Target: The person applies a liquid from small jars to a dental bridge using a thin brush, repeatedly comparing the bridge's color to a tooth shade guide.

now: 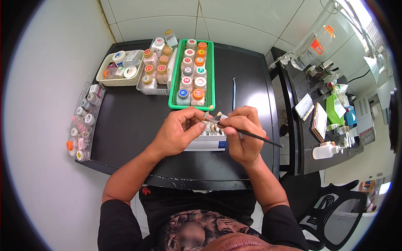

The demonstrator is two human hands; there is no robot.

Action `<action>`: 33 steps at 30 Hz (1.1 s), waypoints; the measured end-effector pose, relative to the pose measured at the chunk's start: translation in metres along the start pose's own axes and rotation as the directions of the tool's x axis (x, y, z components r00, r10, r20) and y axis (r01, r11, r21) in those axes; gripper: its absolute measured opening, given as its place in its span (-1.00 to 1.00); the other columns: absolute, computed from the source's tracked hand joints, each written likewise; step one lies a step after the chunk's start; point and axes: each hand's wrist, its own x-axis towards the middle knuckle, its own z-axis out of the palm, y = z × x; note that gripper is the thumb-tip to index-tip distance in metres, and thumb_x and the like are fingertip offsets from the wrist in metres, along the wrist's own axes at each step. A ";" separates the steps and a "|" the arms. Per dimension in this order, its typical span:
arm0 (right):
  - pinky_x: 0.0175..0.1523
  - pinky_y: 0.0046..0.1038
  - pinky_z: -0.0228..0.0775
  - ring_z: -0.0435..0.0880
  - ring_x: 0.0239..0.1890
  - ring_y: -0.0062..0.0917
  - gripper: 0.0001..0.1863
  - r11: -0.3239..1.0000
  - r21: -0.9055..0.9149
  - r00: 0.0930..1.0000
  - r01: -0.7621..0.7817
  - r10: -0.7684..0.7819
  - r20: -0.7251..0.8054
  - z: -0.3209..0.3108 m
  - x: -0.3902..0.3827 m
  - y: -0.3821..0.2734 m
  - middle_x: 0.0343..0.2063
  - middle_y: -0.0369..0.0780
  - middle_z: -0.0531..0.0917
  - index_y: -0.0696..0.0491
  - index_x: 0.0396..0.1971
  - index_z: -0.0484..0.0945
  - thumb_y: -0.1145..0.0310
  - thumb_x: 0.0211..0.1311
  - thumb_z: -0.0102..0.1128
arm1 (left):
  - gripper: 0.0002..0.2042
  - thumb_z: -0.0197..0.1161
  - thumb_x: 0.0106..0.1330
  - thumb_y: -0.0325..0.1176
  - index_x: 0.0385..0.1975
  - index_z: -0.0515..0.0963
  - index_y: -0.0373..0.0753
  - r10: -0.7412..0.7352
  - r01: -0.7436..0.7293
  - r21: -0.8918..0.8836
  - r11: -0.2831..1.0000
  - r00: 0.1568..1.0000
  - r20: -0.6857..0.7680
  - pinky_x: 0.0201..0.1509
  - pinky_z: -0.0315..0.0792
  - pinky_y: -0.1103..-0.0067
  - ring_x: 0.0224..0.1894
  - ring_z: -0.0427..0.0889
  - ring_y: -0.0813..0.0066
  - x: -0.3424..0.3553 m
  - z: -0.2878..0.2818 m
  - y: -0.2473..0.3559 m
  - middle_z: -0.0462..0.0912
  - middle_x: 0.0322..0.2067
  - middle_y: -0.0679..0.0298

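Observation:
In front of me my left hand (178,130) pinches a small tooth-shaped tab (211,108) between thumb and fingers, its pale tip standing up past the fingertips. My right hand (243,129) grips a thin brush (263,137) with a dark handle and a red band. The brush's tip points left, close to my left fingertips; whether it touches the tab I cannot tell. Below and between both hands lies a white and blue tooth shade guide (205,145) with several tooth-coloured tabs, partly hidden by my fingers.
Beyond my hands stands a green basket (171,98) of capped jars. Left of it are a clear bin (153,91) of bottles and a cream basket (119,82). A jar rack (83,121) lines the left edge. A blue hand tool (234,94) lies right. A cluttered side counter (299,142) adjoins.

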 end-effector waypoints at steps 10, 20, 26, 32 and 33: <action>-0.09 -0.31 0.48 0.64 -0.26 -0.36 -0.84 0.988 -0.046 0.986 -0.144 0.140 -0.088 0.000 -0.001 -0.002 -0.42 -0.26 0.77 0.14 -0.30 0.76 0.35 0.45 0.43 | -0.75 0.33 0.56 -0.42 0.11 0.68 -0.40 -0.007 0.006 0.016 1.000 1.000 0.029 -0.05 0.52 0.65 -0.21 0.60 0.72 -0.001 -0.001 0.002 0.74 -0.20 0.36; -0.10 -0.35 0.49 0.66 -0.27 -0.33 -0.79 0.981 -0.038 0.964 -0.193 0.182 -0.196 -0.003 -0.004 -0.001 -0.40 -0.16 0.75 0.19 -0.32 0.76 0.33 0.44 0.44 | -0.77 0.31 0.57 -0.44 0.11 0.69 -0.39 0.001 -0.002 0.018 1.000 0.999 0.041 -0.10 0.47 0.67 -0.23 0.56 0.78 -0.002 0.001 0.002 0.71 -0.22 0.41; -0.19 -0.37 0.51 0.66 -0.27 -0.34 -0.76 0.980 -0.030 0.960 -0.197 0.187 -0.209 0.001 -0.005 -0.001 -0.39 -0.15 0.75 0.21 -0.30 0.76 0.31 0.48 0.43 | -0.77 0.30 0.56 -0.47 0.12 0.69 -0.38 -0.001 0.000 0.019 1.000 0.999 0.050 -0.12 0.45 0.68 -0.24 0.55 0.79 -0.003 0.004 0.004 0.71 -0.22 0.43; -0.20 -0.38 0.55 0.67 -0.27 -0.36 -0.75 0.979 0.026 0.956 -0.201 0.201 -0.215 -0.001 -0.006 -0.002 -0.38 -0.13 0.74 0.22 -0.29 0.76 0.31 0.48 0.44 | -0.77 0.30 0.55 -0.48 0.12 0.70 -0.38 0.002 -0.005 0.042 0.999 0.998 0.055 -0.14 0.45 0.69 -0.27 0.54 0.80 -0.003 0.004 0.007 0.72 -0.24 0.43; -0.21 -0.38 0.55 0.67 -0.27 -0.36 -0.74 0.961 0.041 0.932 -0.274 0.276 -0.234 0.000 -0.007 -0.003 -0.38 -0.12 0.74 0.22 -0.30 0.76 0.30 0.48 0.44 | -0.77 0.30 0.55 -0.48 0.12 0.70 -0.38 0.003 -0.005 0.041 0.999 0.998 0.057 -0.14 0.45 0.69 -0.27 0.54 0.80 -0.003 0.004 0.006 0.72 -0.24 0.43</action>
